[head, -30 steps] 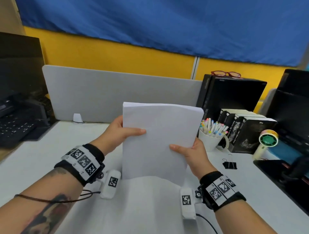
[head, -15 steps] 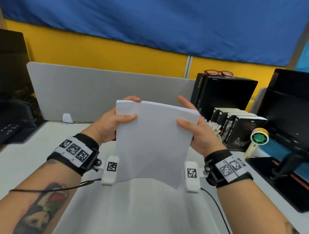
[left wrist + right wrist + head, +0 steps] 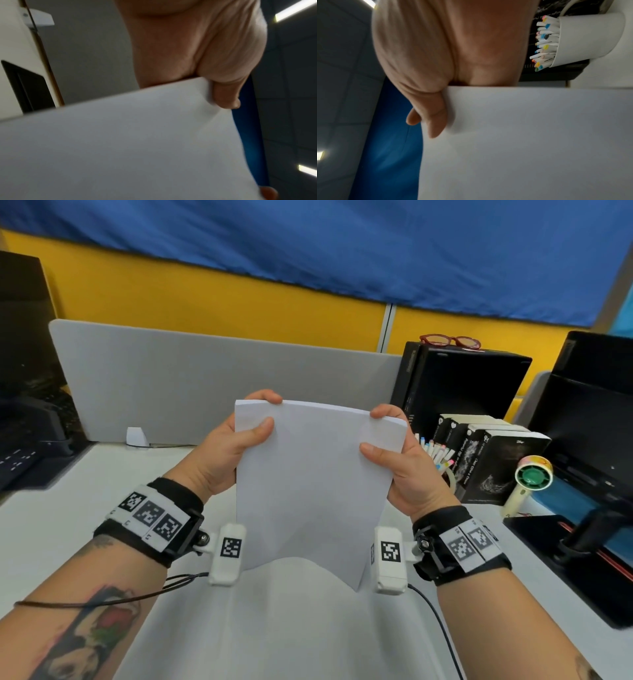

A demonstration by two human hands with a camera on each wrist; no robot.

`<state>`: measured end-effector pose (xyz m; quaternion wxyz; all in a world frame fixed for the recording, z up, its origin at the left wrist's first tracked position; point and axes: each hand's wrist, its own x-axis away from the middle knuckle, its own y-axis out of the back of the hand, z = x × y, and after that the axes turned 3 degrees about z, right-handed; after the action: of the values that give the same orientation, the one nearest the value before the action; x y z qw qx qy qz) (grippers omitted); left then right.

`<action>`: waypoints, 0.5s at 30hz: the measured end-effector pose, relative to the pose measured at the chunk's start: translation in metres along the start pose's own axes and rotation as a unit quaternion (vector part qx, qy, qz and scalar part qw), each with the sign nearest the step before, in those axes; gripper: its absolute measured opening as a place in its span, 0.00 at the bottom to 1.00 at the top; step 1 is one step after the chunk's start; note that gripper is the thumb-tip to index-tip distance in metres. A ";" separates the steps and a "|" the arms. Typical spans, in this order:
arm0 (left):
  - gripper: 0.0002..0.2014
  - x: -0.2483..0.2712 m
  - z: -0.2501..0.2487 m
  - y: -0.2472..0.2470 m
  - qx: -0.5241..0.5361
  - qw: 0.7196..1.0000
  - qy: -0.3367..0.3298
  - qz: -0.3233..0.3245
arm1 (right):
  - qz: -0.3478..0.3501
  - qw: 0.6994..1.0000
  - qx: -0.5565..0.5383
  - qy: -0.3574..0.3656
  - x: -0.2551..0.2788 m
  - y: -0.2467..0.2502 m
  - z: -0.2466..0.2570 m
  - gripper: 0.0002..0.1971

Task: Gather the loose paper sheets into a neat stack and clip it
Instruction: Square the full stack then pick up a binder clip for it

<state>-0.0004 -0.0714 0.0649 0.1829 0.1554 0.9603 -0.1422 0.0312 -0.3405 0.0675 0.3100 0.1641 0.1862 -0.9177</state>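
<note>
A stack of white paper sheets (image 3: 311, 484) stands upright in front of me, its lower edge down near the white desk (image 3: 61, 529). My left hand (image 3: 236, 440) grips its upper left corner, thumb on the near face and fingers curled over the top edge. My right hand (image 3: 394, 453) grips the upper right corner the same way. In the left wrist view the paper (image 3: 120, 148) fills the lower frame under my thumb (image 3: 223, 94). The right wrist view shows the paper (image 3: 530, 142) with my thumb (image 3: 435, 119) on it. No binder clip shows in any view.
A grey divider panel (image 3: 205, 378) runs along the back of the desk. At the right stand a cup of markers (image 3: 435, 457), black boxes (image 3: 493, 463), a small handheld fan (image 3: 531, 481) and a black case with red glasses (image 3: 448, 340) on top. A keyboard (image 3: 20, 457) sits far left.
Both hands slid up the sides of the stack to its top corners, with fingers now curled over the top edge. The stack straightened upright. The binder clip seen on the desk a second ago is out of sight.
</note>
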 end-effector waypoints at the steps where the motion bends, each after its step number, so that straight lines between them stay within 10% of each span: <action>1: 0.10 -0.001 0.001 -0.003 -0.002 1.000 -0.006 -0.015 | -0.010 1.000 0.000 0.004 0.000 -0.001 0.000 0.19; 7: 0.08 -0.015 -0.002 -0.029 -0.022 0.996 -0.047 -0.075 | -0.103 0.986 0.108 0.080 -0.004 -0.016 0.013 0.11; 15: 0.07 -0.073 -0.063 -0.066 -0.073 0.984 -0.163 0.020 | -0.096 0.944 0.197 0.247 -0.027 -0.012 0.096 0.11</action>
<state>0.0217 -0.1286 0.1639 0.3508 0.1354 0.9221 -0.0911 0.0260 -0.3610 0.1656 0.1263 0.4246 0.0873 -0.8923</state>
